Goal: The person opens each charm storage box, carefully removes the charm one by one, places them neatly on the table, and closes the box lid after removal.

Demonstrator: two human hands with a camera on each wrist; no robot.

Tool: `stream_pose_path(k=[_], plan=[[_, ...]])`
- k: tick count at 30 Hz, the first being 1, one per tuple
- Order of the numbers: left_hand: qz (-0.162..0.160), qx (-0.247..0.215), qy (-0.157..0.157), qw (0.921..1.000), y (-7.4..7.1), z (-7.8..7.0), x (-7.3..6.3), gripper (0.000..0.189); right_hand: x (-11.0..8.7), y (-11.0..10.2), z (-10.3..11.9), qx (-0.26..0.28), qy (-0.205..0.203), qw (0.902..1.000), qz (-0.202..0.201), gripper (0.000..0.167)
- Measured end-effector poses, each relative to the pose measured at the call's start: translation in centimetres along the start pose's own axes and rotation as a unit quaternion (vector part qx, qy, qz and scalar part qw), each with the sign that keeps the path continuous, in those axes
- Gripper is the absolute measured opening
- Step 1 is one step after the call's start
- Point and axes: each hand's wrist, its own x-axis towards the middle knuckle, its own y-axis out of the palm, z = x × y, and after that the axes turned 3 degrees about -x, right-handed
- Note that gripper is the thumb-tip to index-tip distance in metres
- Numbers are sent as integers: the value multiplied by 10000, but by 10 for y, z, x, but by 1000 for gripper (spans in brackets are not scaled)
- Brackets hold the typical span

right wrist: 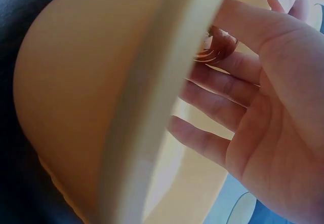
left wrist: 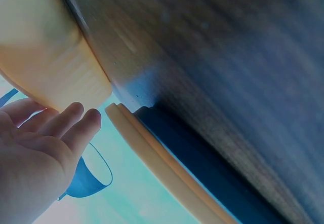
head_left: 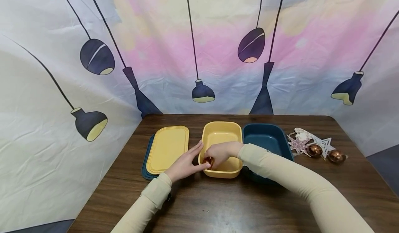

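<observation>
A yellow plastic box stands at the middle of the table. My right hand reaches over its right side and holds a shiny copper bauble inside the front left corner. In the right wrist view, the bauble sits between thumb and fingers, partly hidden by the box rim. My left hand rests at the box's left wall with extended fingers; its thumb lies over the corner near the bauble. The left wrist view shows these fingers against the box's outer side.
A dark blue box adjoins the yellow one on the right. Left of them, a yellow lid lies on a blue lid. Star ornaments, a white mitten-like ornament and two more copper baubles lie at the right.
</observation>
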Motion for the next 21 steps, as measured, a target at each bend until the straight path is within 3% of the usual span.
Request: stream_pose_path(k=[12,21], plan=[[48,-12,-15,10000,1,0,-3,95,0,4,1,86,14,10000,20,19],[29,22,-28,10000,0,-1,0,95,-11,-1,0,42,164,9999,24,27]])
